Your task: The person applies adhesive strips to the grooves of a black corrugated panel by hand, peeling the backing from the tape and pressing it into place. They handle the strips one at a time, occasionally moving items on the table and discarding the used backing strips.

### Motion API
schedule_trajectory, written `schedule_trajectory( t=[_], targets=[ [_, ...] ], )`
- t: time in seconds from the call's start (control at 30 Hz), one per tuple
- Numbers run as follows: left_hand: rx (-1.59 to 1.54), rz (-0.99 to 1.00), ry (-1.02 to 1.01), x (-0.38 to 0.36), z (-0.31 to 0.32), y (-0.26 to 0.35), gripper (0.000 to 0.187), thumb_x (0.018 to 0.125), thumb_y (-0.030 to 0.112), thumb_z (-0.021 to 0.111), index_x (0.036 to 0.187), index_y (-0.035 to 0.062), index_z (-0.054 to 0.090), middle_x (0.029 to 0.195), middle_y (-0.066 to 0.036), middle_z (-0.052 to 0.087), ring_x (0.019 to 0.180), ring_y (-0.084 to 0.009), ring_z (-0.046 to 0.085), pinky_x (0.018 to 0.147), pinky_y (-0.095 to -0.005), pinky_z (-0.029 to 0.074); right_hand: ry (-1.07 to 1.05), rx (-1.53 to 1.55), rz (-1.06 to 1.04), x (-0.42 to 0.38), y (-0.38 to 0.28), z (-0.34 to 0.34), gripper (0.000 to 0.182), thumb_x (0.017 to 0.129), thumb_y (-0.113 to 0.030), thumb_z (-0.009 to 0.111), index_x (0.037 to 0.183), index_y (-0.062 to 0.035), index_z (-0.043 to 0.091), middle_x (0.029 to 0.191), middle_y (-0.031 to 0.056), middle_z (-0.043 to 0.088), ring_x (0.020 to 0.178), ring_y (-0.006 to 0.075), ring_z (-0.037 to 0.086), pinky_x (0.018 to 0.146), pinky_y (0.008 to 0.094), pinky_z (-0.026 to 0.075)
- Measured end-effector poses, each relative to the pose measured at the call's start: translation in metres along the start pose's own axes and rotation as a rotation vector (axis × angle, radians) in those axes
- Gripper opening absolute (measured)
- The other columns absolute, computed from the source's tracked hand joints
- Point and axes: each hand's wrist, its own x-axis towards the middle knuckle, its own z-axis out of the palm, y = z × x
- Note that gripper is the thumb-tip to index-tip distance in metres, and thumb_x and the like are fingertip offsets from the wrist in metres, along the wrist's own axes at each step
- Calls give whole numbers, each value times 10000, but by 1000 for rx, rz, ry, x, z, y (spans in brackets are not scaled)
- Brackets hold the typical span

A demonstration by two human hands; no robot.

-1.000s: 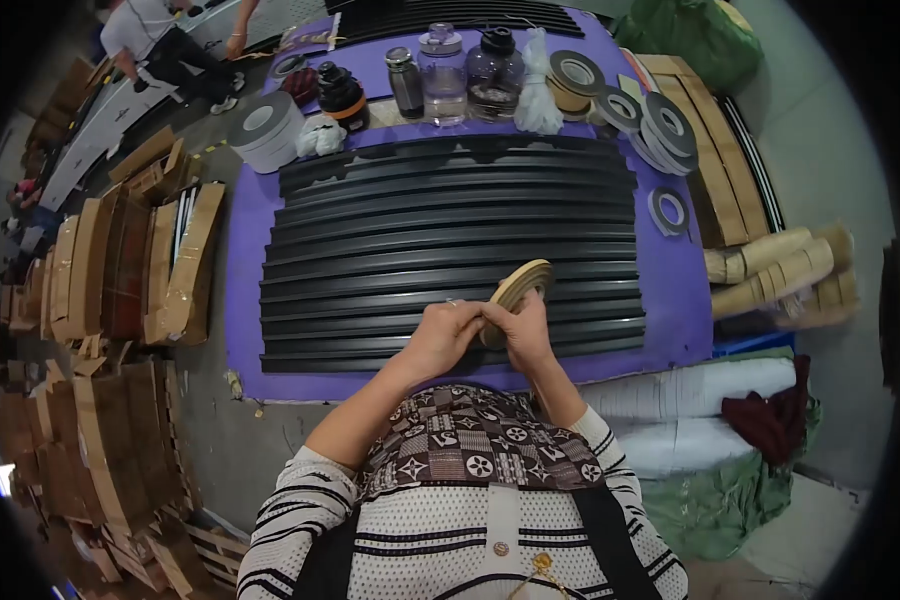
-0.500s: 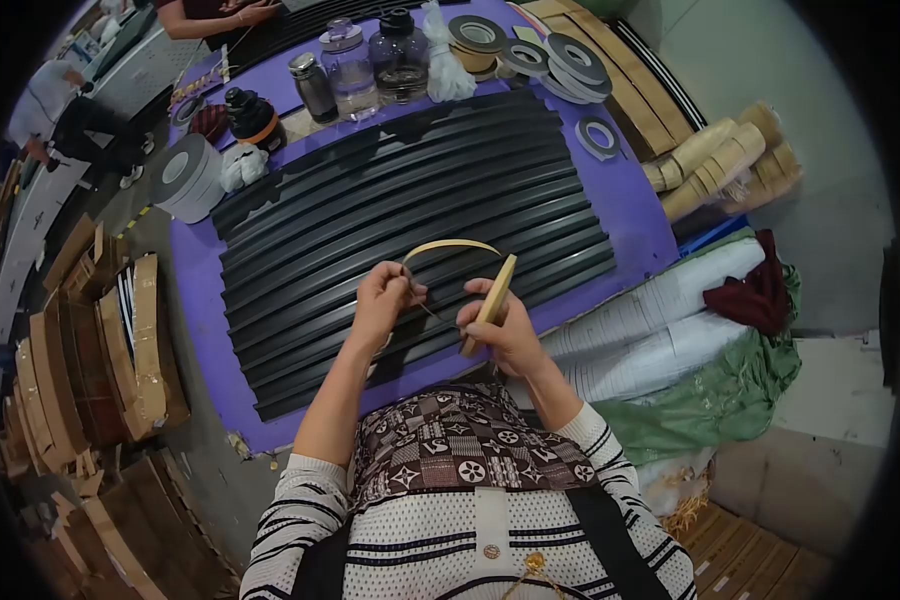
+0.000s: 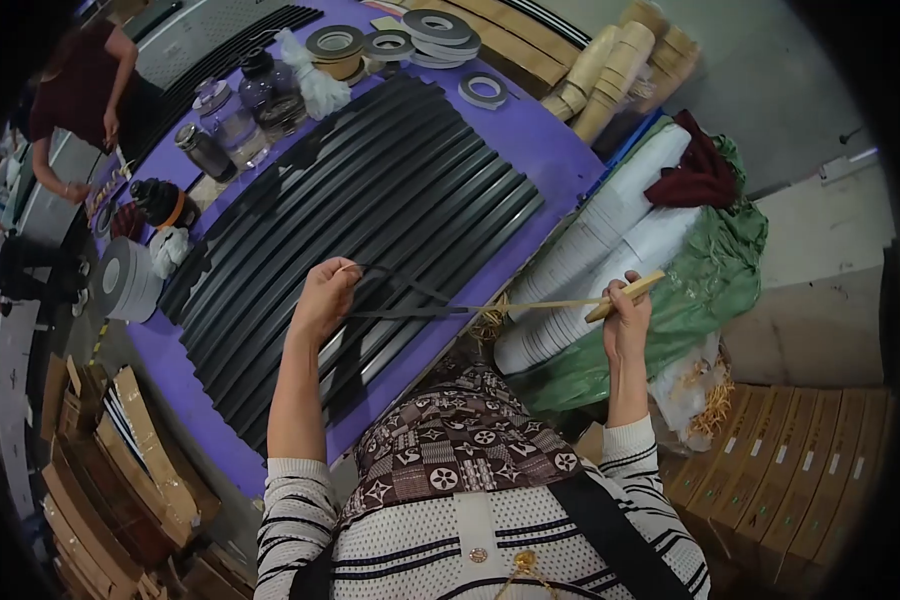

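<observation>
My right hand (image 3: 627, 318) is wrapped round a roll of yellowish tape (image 3: 642, 287), seen nearly edge-on, over the plastic-wrapped rolls. A strip of tape (image 3: 540, 304) runs from this roll across to my left hand (image 3: 322, 298), yellowish near the roll and dark nearer the left. The fingers of my left hand are closed on the dark end of the strip, which also makes a loose loop. Below that hand lie several long black ribbed strips (image 3: 370, 190), side by side on the purple tabletop (image 3: 560, 150).
Along the table's back stand tape rolls (image 3: 440, 35), clear jars (image 3: 232, 125), a dark bottle (image 3: 205, 152) and a large grey roll (image 3: 127, 280). Plastic-wrapped white rolls (image 3: 610, 245) and green sheeting (image 3: 715, 265) lie at right. Cardboard boxes (image 3: 790, 470) fill the lower right. Another person (image 3: 80, 90) stands far left.
My right hand has moved right with the tape roll, drawing the strip out long between my hands. My left hand has shifted slightly left. The head view has turned to the right.
</observation>
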Motion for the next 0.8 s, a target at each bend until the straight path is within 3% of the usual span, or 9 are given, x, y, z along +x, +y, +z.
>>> schedule_trajectory(
  t=[0.13, 0.2, 0.3, 0.37, 0.47, 0.6, 0.7, 0.73, 0.8],
  targets=[
    [713, 100, -70, -7, -15, 10, 41, 711, 66, 572, 723, 29, 560, 587, 33, 494, 516, -34, 425, 466, -184, 333, 131, 4, -51, 23, 3, -19, 421, 698, -5, 585, 1042, 6, 343, 796, 63, 461, 742, 138, 460, 706, 245, 367],
    [763, -26, -155, -17, -22, 22, 64, 715, 70, 604, 729, 13, 576, 603, 30, 513, 569, -49, 452, 523, -200, 357, 90, -74, -22, 31, 3, -35, 436, 704, -29, 589, 1065, 17, 348, 817, 71, 479, 735, 145, 493, 681, 258, 396],
    [790, -86, -146, -30, -31, 41, 149, 763, 150, 582, 692, 19, 575, 580, 34, 484, 532, -42, 412, 478, -210, 320, -298, -532, 462, 40, 13, -70, 314, 711, -100, 624, 974, -18, 473, 741, 46, 517, 668, 111, 514, 568, 272, 432],
    [850, -45, 40, -30, -51, 52, 225, 793, 211, 545, 679, 20, 579, 560, 42, 460, 511, -42, 392, 460, -212, 296, -576, -640, 814, 35, 24, -89, 267, 720, -146, 624, 923, -15, 509, 693, 31, 523, 604, 110, 515, 547, 267, 423],
    [831, 222, 561, -24, -133, 50, 299, 808, 265, 515, 683, 0, 575, 544, 26, 455, 490, -81, 392, 462, -252, 311, -704, -267, 899, 25, 26, -121, 316, 744, -244, 595, 912, 17, 536, 670, 21, 525, 582, 115, 501, 530, 247, 411],
    [1309, 408, 977, -40, -234, 20, 345, 820, 280, 492, 680, -27, 559, 541, 5, 465, 480, -103, 384, 464, -286, 315, -477, 465, 560, 32, 58, -166, 389, 780, -348, 504, 946, 3, 519, 592, -4, 455, 571, 113, 441, 618, 276, 406],
    [1388, 223, 998, -60, -227, 23, 316, 818, 235, 500, 671, -42, 541, 534, 12, 439, 496, -82, 370, 468, -267, 310, 289, 593, 615, 59, 92, -198, 342, 773, -338, 542, 903, -23, 513, 537, -13, 405, 498, 130, 417, 588, 290, 405],
    [1394, 215, 1012, -61, -204, 28, 316, 818, 235, 500, 671, -42, 541, 534, 12, 439, 496, -82, 370, 468, -267, 310, 281, 596, 629, 72, 104, -202, 342, 773, -338, 542, 903, -23, 513, 537, -13, 405, 498, 130, 417, 588, 290, 405],
    [960, 20, 764, -65, -113, 50, 272, 805, 184, 516, 661, -46, 525, 535, 23, 406, 514, -70, 358, 469, -252, 309, 328, -46, 693, 96, 136, -207, 303, 773, -284, 563, 902, -14, 513, 557, 2, 448, 500, 136, 442, 528, 278, 402]
  ],
)
